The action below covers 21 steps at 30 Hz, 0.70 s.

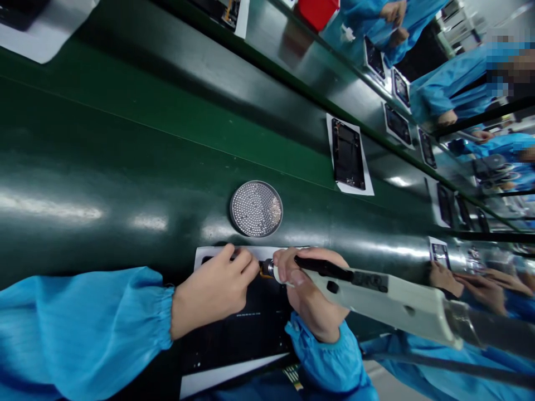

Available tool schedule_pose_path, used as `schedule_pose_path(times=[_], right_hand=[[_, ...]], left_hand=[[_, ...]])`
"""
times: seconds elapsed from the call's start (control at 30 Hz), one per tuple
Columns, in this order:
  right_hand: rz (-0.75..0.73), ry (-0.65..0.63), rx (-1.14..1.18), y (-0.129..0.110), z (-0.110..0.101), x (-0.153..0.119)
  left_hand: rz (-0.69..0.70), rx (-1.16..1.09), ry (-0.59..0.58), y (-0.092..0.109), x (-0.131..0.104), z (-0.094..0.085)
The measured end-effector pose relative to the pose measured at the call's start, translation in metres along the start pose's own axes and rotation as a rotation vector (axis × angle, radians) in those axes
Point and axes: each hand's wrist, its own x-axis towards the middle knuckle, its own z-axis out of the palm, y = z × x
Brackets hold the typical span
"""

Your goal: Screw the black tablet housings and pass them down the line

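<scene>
My right hand (315,289) is wrapped round the front of a pale electric screwdriver (397,301), which lies slanted toward the left with its tip low over a black tablet housing (238,334). The housing rests on a white sheet (225,379) at the near edge of the bench. My left hand (217,287) has its fingers curled down together beside the screwdriver tip, over the housing's upper edge; whatever is under the fingertips is hidden. Just beyond both hands sits a round metal dish with a dimpled plate (251,210), with small screws gathered on its right side.
A green work surface (125,156) runs across the view. Another tablet housing (348,155) lies on white paper farther off, and several more line the raised shelf (288,53). A red box (318,12) stands at the top. Co-workers in blue sleeves (451,83) work along the right.
</scene>
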Motion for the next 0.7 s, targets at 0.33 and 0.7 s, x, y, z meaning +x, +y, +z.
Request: schedule_pose_path(times=[0.33, 0.7], right_hand=[[0.016, 0.017, -0.034, 0.0029, -0.0002, -0.0013], [-0.013, -0.016, -0.032, 0.0073, 0.004, -0.0016]], left_hand=[[-0.011, -0.019, 0.006, -0.0001, -0.0001, 0.0012], [-0.015, -0.035, -0.008, -0.0009, 0.0004, 0.0004]])
